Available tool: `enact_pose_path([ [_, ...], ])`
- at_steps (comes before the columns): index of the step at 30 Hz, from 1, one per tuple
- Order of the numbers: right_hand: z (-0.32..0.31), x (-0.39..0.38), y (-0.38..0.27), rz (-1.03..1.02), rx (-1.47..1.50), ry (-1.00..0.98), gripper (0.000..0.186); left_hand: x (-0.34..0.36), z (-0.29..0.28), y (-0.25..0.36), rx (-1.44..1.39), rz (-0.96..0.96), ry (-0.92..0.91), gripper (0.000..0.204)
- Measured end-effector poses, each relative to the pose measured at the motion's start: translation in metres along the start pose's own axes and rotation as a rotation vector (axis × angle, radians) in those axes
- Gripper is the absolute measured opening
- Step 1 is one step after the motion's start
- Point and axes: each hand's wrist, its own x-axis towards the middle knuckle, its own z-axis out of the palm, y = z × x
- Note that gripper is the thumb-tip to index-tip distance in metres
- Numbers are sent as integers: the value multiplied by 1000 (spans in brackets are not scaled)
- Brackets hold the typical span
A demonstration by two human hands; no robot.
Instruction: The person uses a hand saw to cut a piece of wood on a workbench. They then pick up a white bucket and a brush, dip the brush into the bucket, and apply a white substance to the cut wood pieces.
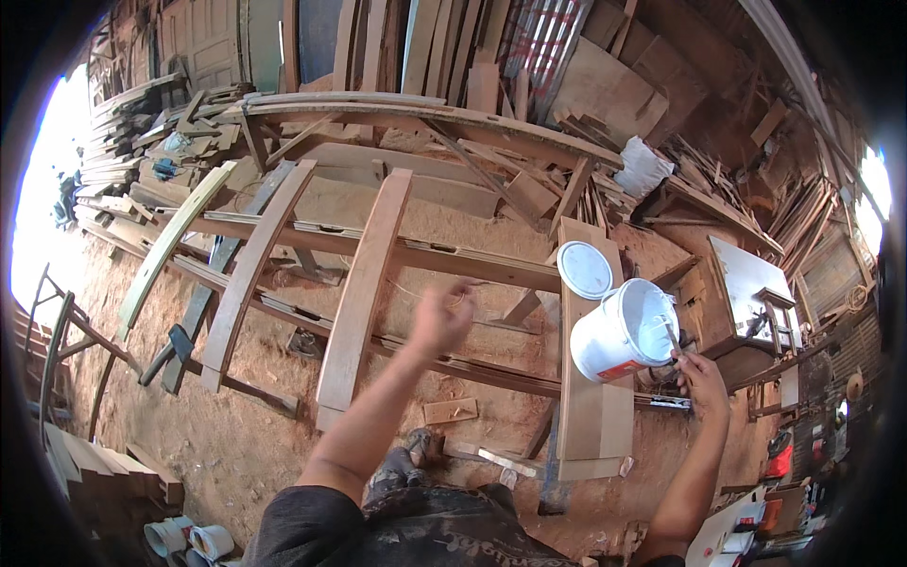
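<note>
My right hand (701, 380) grips a thin, flat stick (673, 337) whose far end dips into the mouth of a white plastic bucket (597, 342). White material coats the inside of that bucket, which stands on a wide wooden board (593, 437). The round white lid (585, 270) lies just beyond it on the same board. Over the gap between the boards, my left hand (442, 321) is raised with its fingers curled closed; whatever they may hold is hidden. Nearest to it on the left is a long wooden plank (364, 293), laid across two rails.
Two long rails (472, 259) carry more planks, including a greyish one (257, 265) and a pale greenish one (175, 248). A long bench (425, 120) crosses behind. Stacked timber (123, 142) lies far left. A white-topped table (751, 283) stands right. Wood scraps lie by my feet.
</note>
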Motion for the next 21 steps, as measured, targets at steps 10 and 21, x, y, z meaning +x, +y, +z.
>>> enact_pose_path([
  [10,96,-30,-8,-36,1230,-83,52,-10,-228,-198,803,72,115,21],
  [21,360,-65,-84,85,1130,-280,47,-17,-225,-210,966,211,86,21],
])
